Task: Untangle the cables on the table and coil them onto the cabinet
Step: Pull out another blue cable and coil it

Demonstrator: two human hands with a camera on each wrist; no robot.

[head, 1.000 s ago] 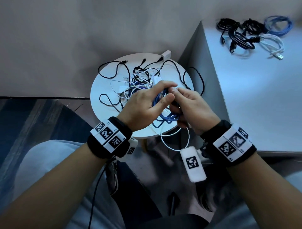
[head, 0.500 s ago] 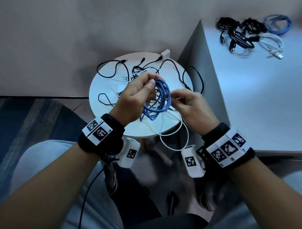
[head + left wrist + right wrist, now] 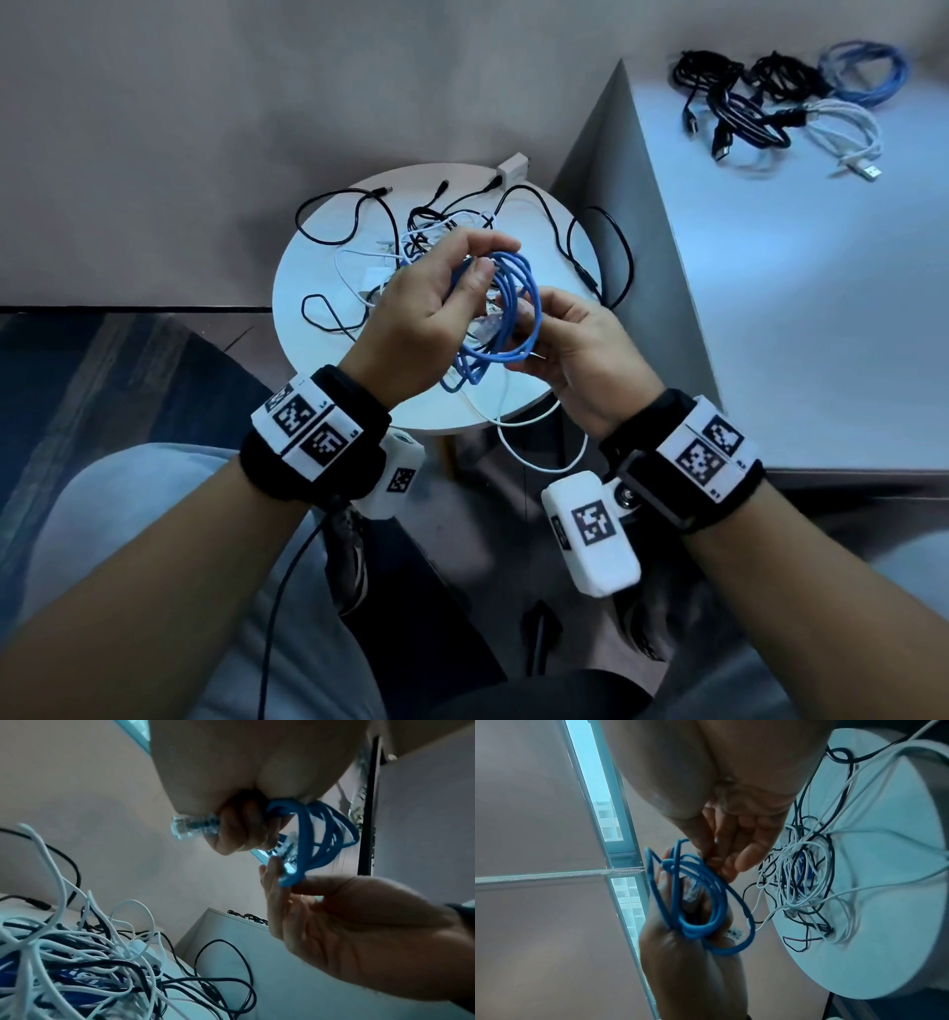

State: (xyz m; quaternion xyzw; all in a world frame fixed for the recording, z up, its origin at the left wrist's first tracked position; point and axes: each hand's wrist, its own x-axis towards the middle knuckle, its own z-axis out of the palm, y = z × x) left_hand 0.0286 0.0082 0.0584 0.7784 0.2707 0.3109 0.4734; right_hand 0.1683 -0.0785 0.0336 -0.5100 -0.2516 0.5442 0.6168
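A coiled blue cable (image 3: 508, 308) (image 3: 326, 833) (image 3: 695, 902) hangs above the round white table (image 3: 328, 246). My left hand (image 3: 436, 303) grips the top of the coil, fingers curled round it (image 3: 241, 829), with a clear plug (image 3: 190, 825) sticking out of the fist. My right hand (image 3: 570, 349) pinches the coil's lower side between thumb and fingers (image 3: 282, 880), next to a second clear plug (image 3: 693, 890). A tangle of black, white and blue cables (image 3: 436, 226) (image 3: 77, 963) (image 3: 798, 874) lies on the table.
The grey cabinet (image 3: 821, 308) stands right of the table, with several coiled black, white and blue cables (image 3: 785, 103) at its far end. A white adapter (image 3: 513, 167) sits at the table's far edge. A white cable (image 3: 544, 452) droops over the table's near edge.
Both hands have drawn apart, opening the blue cable from a bunched bundle into a round coil. My right hand has shifted from the coil's side to its lower edge.
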